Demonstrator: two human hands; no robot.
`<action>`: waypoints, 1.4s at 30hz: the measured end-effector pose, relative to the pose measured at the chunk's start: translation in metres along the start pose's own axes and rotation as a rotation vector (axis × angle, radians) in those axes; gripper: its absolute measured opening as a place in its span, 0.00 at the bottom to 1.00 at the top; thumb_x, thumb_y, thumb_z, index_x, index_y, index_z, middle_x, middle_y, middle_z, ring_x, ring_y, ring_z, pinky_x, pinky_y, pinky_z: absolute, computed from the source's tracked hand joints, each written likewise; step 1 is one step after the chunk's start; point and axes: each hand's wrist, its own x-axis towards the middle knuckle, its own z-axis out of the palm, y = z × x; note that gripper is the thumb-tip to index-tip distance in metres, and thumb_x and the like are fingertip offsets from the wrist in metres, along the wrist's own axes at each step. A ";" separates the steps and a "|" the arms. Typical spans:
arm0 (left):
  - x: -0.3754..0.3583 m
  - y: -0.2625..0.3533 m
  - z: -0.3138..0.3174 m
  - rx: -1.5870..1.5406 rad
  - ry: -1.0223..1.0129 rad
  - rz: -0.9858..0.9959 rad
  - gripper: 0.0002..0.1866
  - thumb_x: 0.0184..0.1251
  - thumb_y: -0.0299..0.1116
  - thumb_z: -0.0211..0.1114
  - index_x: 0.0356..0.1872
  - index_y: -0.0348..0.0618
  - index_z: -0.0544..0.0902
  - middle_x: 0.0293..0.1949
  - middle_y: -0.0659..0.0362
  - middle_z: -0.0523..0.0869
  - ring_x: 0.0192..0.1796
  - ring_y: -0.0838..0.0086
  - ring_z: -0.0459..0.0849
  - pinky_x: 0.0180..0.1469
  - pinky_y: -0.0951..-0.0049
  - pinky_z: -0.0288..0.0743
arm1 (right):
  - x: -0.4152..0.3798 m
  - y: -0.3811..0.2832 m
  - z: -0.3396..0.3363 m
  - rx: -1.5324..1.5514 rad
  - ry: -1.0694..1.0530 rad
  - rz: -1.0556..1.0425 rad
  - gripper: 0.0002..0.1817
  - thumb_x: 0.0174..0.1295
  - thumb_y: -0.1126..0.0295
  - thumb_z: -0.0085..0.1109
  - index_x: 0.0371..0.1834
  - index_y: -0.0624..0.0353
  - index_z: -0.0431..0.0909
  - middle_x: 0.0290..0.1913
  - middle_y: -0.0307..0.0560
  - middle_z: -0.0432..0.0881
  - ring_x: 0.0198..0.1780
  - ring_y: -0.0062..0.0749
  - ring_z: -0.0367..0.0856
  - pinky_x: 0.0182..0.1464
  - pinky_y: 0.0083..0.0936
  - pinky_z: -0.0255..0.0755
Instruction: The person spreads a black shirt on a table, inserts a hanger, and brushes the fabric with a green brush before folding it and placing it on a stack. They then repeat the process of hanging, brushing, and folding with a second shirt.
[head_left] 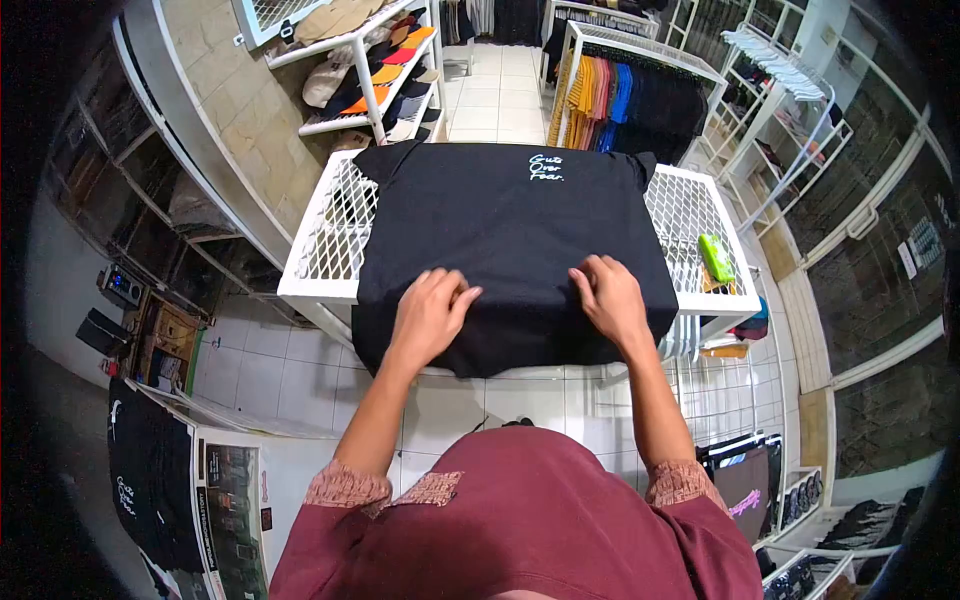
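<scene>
A black T-shirt (470, 215) lies spread over a white mesh-topped table, its lower part hanging over the near edge. White lettering reading "Guts Over Fear." (546, 168) sits near its far right. My left hand (430, 308) is on the shirt near the table's front edge, fingers curled down onto the cloth and thumb pointing inward. To the right, my right hand (611, 297) rests in a similar way, its fingers bent and closed on the fabric. The fingertips of both hands are partly hidden.
The white table (318, 250) shows on both sides of the shirt. A bright green packet (716, 258) lies on its right end. Shelves of caps (395, 75) stand at back left, a rack of hanging shirts (640, 95) at back right. White hangers (775, 62) hang farther right.
</scene>
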 end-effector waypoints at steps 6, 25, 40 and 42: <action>0.025 -0.021 0.043 0.227 0.085 -0.052 0.20 0.63 0.46 0.76 0.42 0.38 0.87 0.42 0.52 0.85 0.48 0.55 0.83 0.52 0.56 0.78 | 0.020 0.015 0.042 -0.206 -0.041 0.028 0.18 0.61 0.58 0.73 0.34 0.65 0.83 0.38 0.59 0.84 0.44 0.54 0.85 0.48 0.44 0.80; 0.078 -0.086 0.037 0.284 -0.339 -0.183 0.71 0.30 0.81 0.76 0.79 0.49 0.68 0.83 0.41 0.56 0.86 0.49 0.47 0.83 0.41 0.39 | 0.096 0.058 0.029 -0.350 -0.610 0.278 0.78 0.24 0.19 0.76 0.84 0.48 0.60 0.85 0.66 0.49 0.86 0.56 0.44 0.82 0.57 0.46; -0.035 -0.077 0.022 0.084 0.227 0.189 0.13 0.64 0.30 0.73 0.49 0.46 0.92 0.53 0.60 0.92 0.63 0.61 0.84 0.65 0.57 0.69 | -0.042 0.074 0.017 0.029 -0.024 -0.363 0.22 0.59 0.67 0.75 0.59 0.51 0.87 0.59 0.44 0.89 0.67 0.42 0.82 0.71 0.47 0.70; -0.037 -0.074 0.024 0.056 0.252 0.169 0.11 0.65 0.29 0.72 0.48 0.45 0.92 0.51 0.60 0.93 0.62 0.62 0.85 0.64 0.57 0.69 | -0.044 0.073 0.021 0.062 0.011 -0.357 0.19 0.60 0.69 0.74 0.56 0.53 0.88 0.56 0.43 0.90 0.64 0.41 0.84 0.70 0.46 0.70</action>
